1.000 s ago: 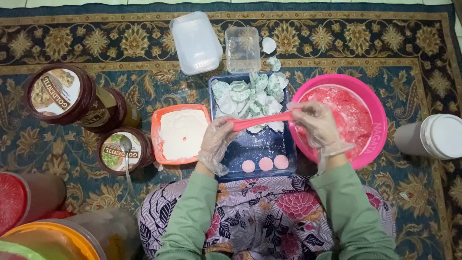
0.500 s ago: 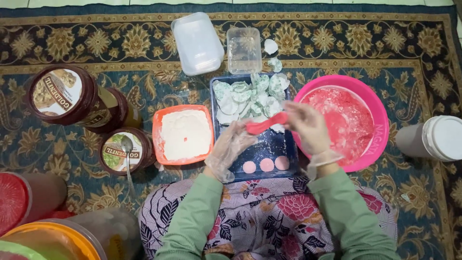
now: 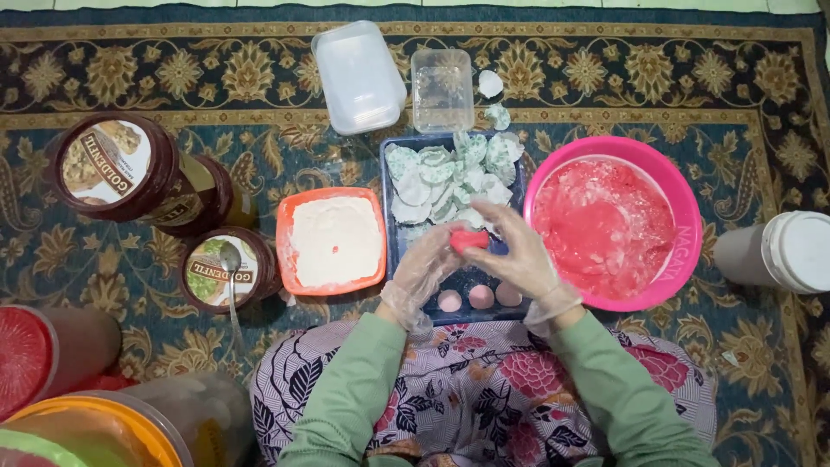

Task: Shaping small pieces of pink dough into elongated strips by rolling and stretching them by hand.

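Both my hands wear thin clear gloves and meet over the blue tray [image 3: 396, 252]. My left hand [image 3: 425, 264] and my right hand [image 3: 512, 252] hold a lump of pink dough [image 3: 468, 239] between their fingers. Three small pink dough balls [image 3: 478, 297] lie in a row at the tray's near edge. Pale green and white wrappers [image 3: 450, 176] fill the far half of the tray. The pink bowl [image 3: 683, 216] with pink dough stands to the right, the orange tray of white flour [image 3: 333, 239] to the left.
Two clear plastic boxes [image 3: 357, 73] lie beyond the tray. Brown lidded jars [image 3: 117, 169] stand at left, one with a spoon [image 3: 232, 281] on its lid. A white-lidded jar [image 3: 791, 251] stands at right. Red and orange containers [image 3: 52, 380] sit at bottom left on the patterned carpet.
The pink dough was a long strip stretched between my hands; now both hands have drawn together and it is pressed into a short lump.
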